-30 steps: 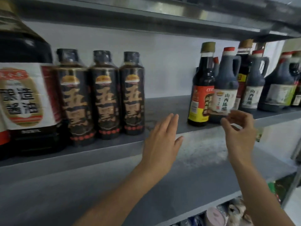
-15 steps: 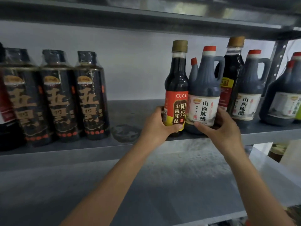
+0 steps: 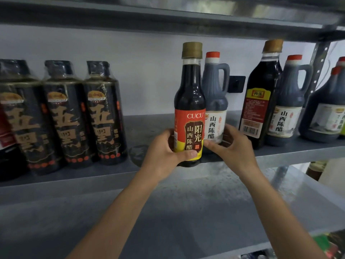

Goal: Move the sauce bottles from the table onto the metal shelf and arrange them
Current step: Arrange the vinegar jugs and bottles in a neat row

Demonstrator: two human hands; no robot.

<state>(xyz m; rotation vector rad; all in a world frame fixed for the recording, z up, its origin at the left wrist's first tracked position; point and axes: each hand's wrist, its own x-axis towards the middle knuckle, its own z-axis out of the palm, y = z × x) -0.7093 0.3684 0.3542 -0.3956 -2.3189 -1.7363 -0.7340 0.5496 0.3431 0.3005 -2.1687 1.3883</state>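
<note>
My left grip (image 3: 164, 152) is clamped on the lower label of the CUCU vinegar bottle (image 3: 190, 109), upright at the front edge of the metal shelf (image 3: 280, 152). My right grip (image 3: 231, 144) is wrapped round the base of the handled vinegar jug (image 3: 214, 101) just behind. Three black sesame-oil bottles (image 3: 63, 116) stand well left.

A single head-worn wide-angle view faces straight into the metal shelf (image 3: 280, 156) from close range, roughly level with the bottle row and tilted slightly down. Both forearms reach in from the bottom edge; past the fingers (image 3: 188, 153) the view ends at the pale back wall (image 3: 130, 62)
</note>
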